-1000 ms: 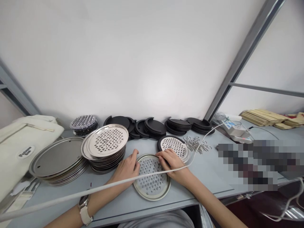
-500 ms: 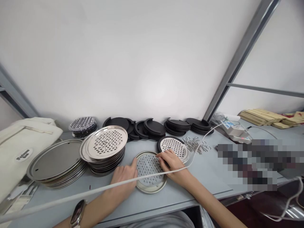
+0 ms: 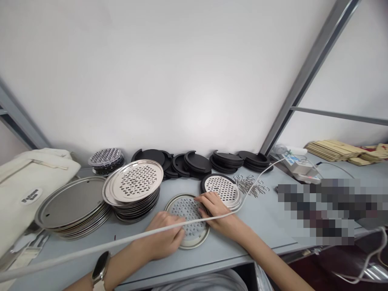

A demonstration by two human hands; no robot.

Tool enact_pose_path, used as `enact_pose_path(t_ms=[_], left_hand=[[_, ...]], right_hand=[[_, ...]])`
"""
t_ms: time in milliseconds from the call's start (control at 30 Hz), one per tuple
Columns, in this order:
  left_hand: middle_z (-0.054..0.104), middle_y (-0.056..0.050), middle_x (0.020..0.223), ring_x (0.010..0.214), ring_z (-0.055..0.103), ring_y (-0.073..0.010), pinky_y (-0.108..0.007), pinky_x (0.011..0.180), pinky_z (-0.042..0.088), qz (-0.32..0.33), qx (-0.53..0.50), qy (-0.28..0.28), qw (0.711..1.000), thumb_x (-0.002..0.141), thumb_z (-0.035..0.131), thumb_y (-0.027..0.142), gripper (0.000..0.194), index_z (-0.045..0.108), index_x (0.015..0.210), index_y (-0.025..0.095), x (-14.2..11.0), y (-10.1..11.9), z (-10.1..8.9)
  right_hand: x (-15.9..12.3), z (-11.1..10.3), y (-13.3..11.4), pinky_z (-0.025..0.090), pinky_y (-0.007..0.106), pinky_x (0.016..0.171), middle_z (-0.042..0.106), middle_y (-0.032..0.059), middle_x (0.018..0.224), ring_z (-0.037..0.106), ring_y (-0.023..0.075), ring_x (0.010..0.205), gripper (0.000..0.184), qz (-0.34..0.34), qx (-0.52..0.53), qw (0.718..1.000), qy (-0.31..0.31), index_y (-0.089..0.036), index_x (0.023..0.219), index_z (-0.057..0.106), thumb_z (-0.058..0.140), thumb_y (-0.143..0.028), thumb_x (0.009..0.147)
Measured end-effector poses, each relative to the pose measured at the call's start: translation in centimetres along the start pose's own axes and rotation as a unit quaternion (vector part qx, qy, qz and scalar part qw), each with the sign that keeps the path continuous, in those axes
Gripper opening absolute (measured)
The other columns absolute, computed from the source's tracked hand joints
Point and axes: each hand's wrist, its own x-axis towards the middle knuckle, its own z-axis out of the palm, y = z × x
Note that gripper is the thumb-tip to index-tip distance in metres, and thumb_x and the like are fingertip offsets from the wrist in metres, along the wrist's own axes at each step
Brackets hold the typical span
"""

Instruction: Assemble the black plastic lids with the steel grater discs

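Note:
A round metal grater disc [image 3: 188,218] with a raised rim lies on the table in front of me. My left hand [image 3: 166,232] has its fingers curled at the left side of the rim, thumb toward the lower edge. Over the upper right rim, the bent fingers of my right hand [image 3: 215,208] grip the disc. Just behind that hand sits a black round holder with a white slotted disc [image 3: 222,188] in it. To the left rises a stack of grater discs [image 3: 136,182]. A white cable [image 3: 133,238] passes in front of both hands.
Large metal lids [image 3: 72,202] are piled at the left, beside a cream bag [image 3: 39,178]. Black round holders [image 3: 197,161] line the wall, with smaller grater discs [image 3: 106,157] at their left. Metal hooks [image 3: 250,186] lie loose at the right, near a white device [image 3: 298,167].
The grater disc has shifted first right and up, then back left. My left hand has changed from an extended index finger to curled fingers; my right hand has stayed at the upper right rim.

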Motion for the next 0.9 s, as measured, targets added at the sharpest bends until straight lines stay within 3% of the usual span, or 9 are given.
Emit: enact_pose_path(t_ms=[133, 267, 367, 567, 800, 900], left_hand=[[0.058, -0.006, 0.084, 0.078, 0.054, -0.0218, -0.033, 0.070, 0.043, 0.025, -0.041, 0.059, 0.997, 0.088, 0.038, 0.014, 0.016, 0.054, 0.088, 0.018, 0.6, -0.3, -0.2], [0.051, -0.012, 0.120, 0.110, 0.048, -0.0272, -0.042, 0.092, 0.041, 0.003, -0.081, 0.116, 0.990, 0.090, 0.041, 0.020, 0.033, 0.047, 0.123, 0.018, 1.1, -0.7, 0.3], [0.040, -0.013, 0.138, 0.127, 0.036, -0.0293, -0.046, 0.103, 0.033, 0.009, -0.099, 0.116, 0.988, 0.093, 0.042, 0.026, 0.044, 0.036, 0.136, 0.019, 1.2, -0.9, 0.7], [0.051, -0.012, 0.125, 0.119, 0.043, -0.0282, -0.047, 0.100, 0.035, 0.006, -0.114, 0.092, 0.989, 0.091, 0.042, 0.023, 0.041, 0.039, 0.132, 0.018, 1.2, -1.0, 0.9], [0.045, -0.012, 0.133, 0.124, 0.037, -0.0280, -0.046, 0.103, 0.031, -0.004, -0.109, 0.105, 0.988, 0.090, 0.042, 0.020, 0.044, 0.036, 0.134, 0.018, 1.0, -1.1, 1.5], [0.050, -0.011, 0.126, 0.117, 0.044, -0.0263, -0.044, 0.100, 0.033, -0.027, -0.109, 0.116, 0.987, 0.087, 0.038, 0.012, 0.044, 0.038, 0.131, 0.018, 1.2, -1.2, 1.5]], right_hand=[[0.0, 0.0, -0.3, 0.042, 0.045, 0.095, 0.059, 0.0103, 0.109, 0.053, 0.0233, 0.104, 0.027, -0.016, 0.018, 0.999, -0.026, -0.019, 0.119, 0.048, 0.041, -0.017, 0.093], [-0.1, 0.1, -1.0, 0.037, 0.046, 0.103, 0.054, 0.0130, 0.124, 0.048, 0.0239, 0.117, 0.037, -0.036, 0.028, 0.998, -0.054, -0.018, 0.131, 0.039, 0.043, -0.025, 0.095], [-0.1, 0.2, -1.3, 0.040, 0.045, 0.101, 0.052, 0.0142, 0.127, 0.047, 0.0242, 0.120, 0.041, -0.035, 0.032, 0.997, -0.058, -0.019, 0.134, 0.036, 0.044, -0.026, 0.094], [-0.2, 0.3, -1.2, 0.045, 0.041, 0.097, 0.054, 0.0120, 0.122, 0.050, 0.0232, 0.116, 0.043, -0.024, 0.050, 0.996, -0.072, -0.022, 0.133, 0.037, 0.048, -0.019, 0.091], [-0.2, 0.3, -1.2, 0.043, 0.039, 0.100, 0.050, 0.0113, 0.126, 0.047, 0.0220, 0.119, 0.045, -0.011, 0.058, 0.995, -0.078, -0.022, 0.134, 0.035, 0.047, -0.019, 0.091], [-0.3, 0.5, -1.0, 0.042, 0.042, 0.101, 0.049, 0.0123, 0.126, 0.045, 0.0235, 0.120, 0.046, -0.007, 0.051, 0.997, -0.061, -0.021, 0.134, 0.034, 0.049, -0.023, 0.091]])
